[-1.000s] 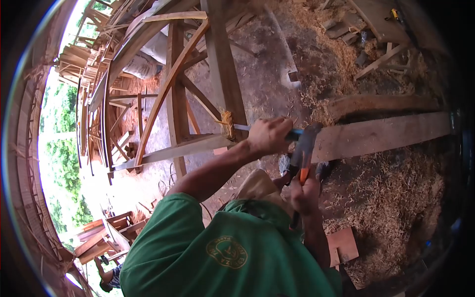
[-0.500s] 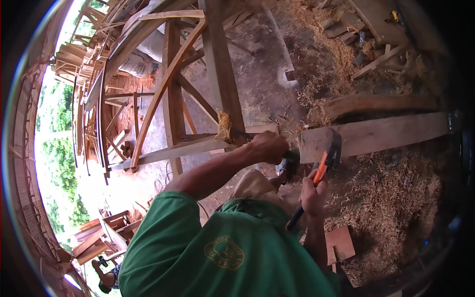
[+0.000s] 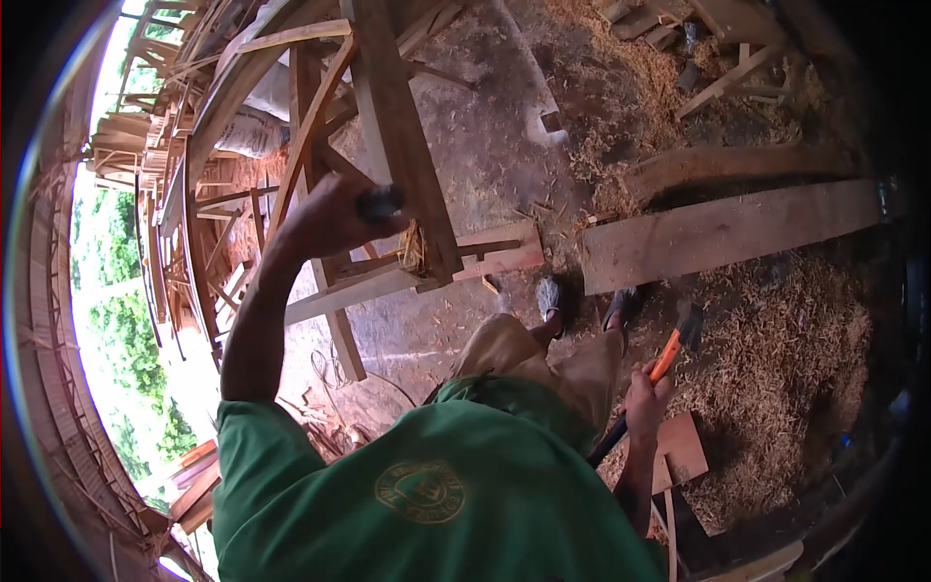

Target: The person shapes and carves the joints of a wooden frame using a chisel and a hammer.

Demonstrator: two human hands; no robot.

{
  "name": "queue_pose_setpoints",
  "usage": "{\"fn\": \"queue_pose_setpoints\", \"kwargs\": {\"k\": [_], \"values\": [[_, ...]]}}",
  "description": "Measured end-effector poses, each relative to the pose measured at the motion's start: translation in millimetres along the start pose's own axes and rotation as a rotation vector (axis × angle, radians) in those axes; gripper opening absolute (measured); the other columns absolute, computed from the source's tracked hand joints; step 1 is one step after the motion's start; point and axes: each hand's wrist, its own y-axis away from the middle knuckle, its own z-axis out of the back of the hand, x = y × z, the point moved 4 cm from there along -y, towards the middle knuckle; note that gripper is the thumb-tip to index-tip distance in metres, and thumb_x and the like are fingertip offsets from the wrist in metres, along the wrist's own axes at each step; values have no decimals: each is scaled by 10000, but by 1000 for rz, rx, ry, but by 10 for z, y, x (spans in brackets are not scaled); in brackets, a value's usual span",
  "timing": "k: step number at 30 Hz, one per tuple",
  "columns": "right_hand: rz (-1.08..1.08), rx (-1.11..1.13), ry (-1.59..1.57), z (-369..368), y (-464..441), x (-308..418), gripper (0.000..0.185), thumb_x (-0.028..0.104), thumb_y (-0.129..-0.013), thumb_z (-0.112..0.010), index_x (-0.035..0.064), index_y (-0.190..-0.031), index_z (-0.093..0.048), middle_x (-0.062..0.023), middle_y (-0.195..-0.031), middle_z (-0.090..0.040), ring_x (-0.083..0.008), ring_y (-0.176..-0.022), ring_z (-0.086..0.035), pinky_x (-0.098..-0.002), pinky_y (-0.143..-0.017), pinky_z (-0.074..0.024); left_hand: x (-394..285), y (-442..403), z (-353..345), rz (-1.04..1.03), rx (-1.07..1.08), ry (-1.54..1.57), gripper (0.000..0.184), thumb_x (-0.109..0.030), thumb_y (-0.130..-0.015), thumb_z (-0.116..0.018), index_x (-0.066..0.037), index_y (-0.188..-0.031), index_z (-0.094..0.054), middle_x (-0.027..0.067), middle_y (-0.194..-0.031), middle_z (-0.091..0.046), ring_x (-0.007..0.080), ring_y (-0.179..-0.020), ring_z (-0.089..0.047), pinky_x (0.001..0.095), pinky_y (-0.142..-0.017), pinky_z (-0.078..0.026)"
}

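My right hand (image 3: 648,400) is closed around the orange-and-black handle of a hammer (image 3: 667,357), its dark head pointing up and away from my body. Over on the left, my left hand (image 3: 335,218) is raised and curled around a dark, blunt-ended object (image 3: 380,204); its kind is not clear. That hand hovers by a wooden frame (image 3: 402,145) of thick beams and slanted braces. A tuft of pale shavings (image 3: 414,250) sticks out at the frame's joint, just below the left hand.
A wide plank (image 3: 727,233) lies to the right, with a curved timber (image 3: 718,173) behind it. Wood shavings (image 3: 776,388) cover the floor there. A flat square board (image 3: 682,448) lies near my right forearm. More wooden frames and sacks (image 3: 254,131) stand at the far left.
My left hand has swung left and up, from near the plank's end to beside the frame, carrying the dark object. The hammer has moved slightly right and down in my right hand.
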Motion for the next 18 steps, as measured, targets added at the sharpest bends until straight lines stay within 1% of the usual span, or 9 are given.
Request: {"fn": "queue_pose_setpoints", "kwargs": {"k": [1,2,5,7,8,10,12,14,18], "values": [[7,1,-6,-6,-3,32,110,109,-917,-531,72,-961,-438,4,-557,-423,-95,-375,-430,-264,-364,-373,248,-12,-157,200,111,-89,421,-472,-784,-790,-57,-780,-720,137,-674,-680,253,-594,-680,408,-626,-539],[11,-12,-6,-20,-25,80,97,114,-909,-547,60,-945,-475,8,-573,-428,-91,-386,-432,-264,-361,-367,419,-12,-351,267,144,-149,597,-626,-739,-787,-35,-729,-703,148,-656,-670,253,-595,-679,407,-607,-526],[23,-7,25,-45,-82,186,104,129,-901,-569,44,-937,-521,12,-588,-433,-91,-394,-433,-267,-363,-364,567,11,-688,337,65,16,632,-630,-723,-785,-5,-716,-690,156,-655,-668,263,-584,-670,423,-599,-509],[29,10,61,-70,-148,187,118,137,-900,-577,40,-947,-530,13,-586,-434,-94,-391,-432,-271,-369,-367,483,-20,-822,333,67,121,551,-500,-749,-776,38,-700,-670,188,-659,-664,291,-599,-677,438,-603,-504],[79,1,105,-87,-175,187,123,143,-901,-581,40,-948,-532,12,-591,-439,-95,-392,-435,-271,-373,-367,445,-28,-877,337,70,124,551,-500,-749,-776,38,-700,-670,188,-659,-664,291,-599,-677,438,-603,-504],[131,-3,149,-121,-183,210,129,148,-902,-585,39,-949,-534,10,-597,-445,-96,-392,-438,-271,-378,-367,376,-50,-913,309,51,49,349,-321,-741,-764,19,-784,-697,155,-656,-656,261,-619,-679,406,-625,-515],[41,21,175,-192,-142,264,147,147,-898,-599,6,-940,-600,4,-685,-520,-70,-556,-475,-279,-506,-393,341,-65,-875,370,71,42,309,-280,-733,-737,23,-779,-696,163,-665,-663,270,-636,-690,412,-635,-523],[43,24,156,-250,-121,198,155,152,-896,-601,4,-941,-607,1,-688,-524,-75,-561,-479,-281,-507,-395,400,-80,-883,425,97,37,271,-239,-725,-710,27,-774,-694,171,-674,-670,279,-653,-700,418,-644,-532],[48,51,167,-238,-1,48,193,160,-886,-609,-12,-971,-621,-19,-701,-543,-94,-577,-502,-294,-522,-412,510,-159,-792,245,129,-57,252,-234,-739,-716,14,-784,-707,195,-691,-673,339,-669,-695,449,-676,-540]]}}
